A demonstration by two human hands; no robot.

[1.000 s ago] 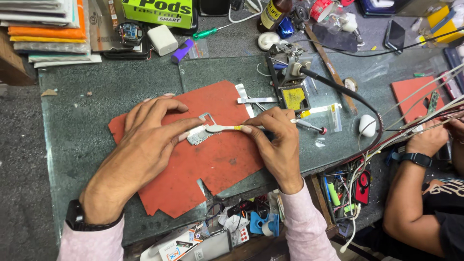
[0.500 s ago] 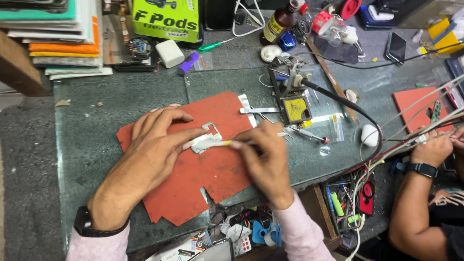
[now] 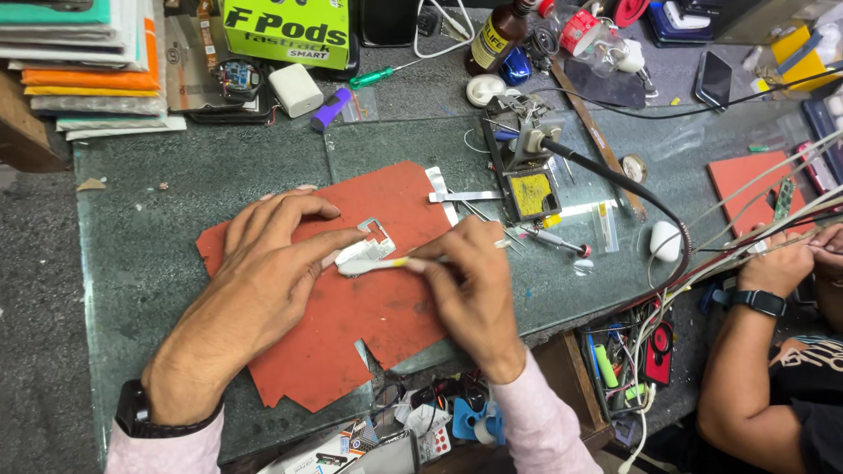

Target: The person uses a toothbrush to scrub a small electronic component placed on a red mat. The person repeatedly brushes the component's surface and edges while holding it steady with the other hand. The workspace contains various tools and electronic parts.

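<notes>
At the far left of the table [image 3: 149,263] I see a stack of flat sleeves [image 3: 83,70] in orange, teal and grey. Moving in, my left hand [image 3: 263,263] lies flat on the red mat [image 3: 351,316], its fingers [image 3: 338,250] pinching the small white part [image 3: 364,254] down against the mat, just left of centre. My right hand [image 3: 465,290] comes next, fingers clenched around a thin yellowish tool [image 3: 395,262] whose tip touches the white part's edge.

To do this well, I judge the left fingers should keep the part from sliding while the right works the tool with short, light strokes, keeping it nearly flat so the tip does not slip off toward the left fingertips.

Right of my hands stands a soldering iron holder [image 3: 527,175] with a yellow sponge [image 3: 529,194] in its tray; the iron [image 3: 562,154] rests in it, its dark cable running off to the right. Below the table's edge an open compartment [image 3: 628,369] holds loose wires, a green tube and red-and-black bits, too jumbled to tell apart. At the far right another person's hand [image 3: 777,263], with a dark watch at its wrist, works on thin wires beside a second red mat [image 3: 746,180].
</notes>
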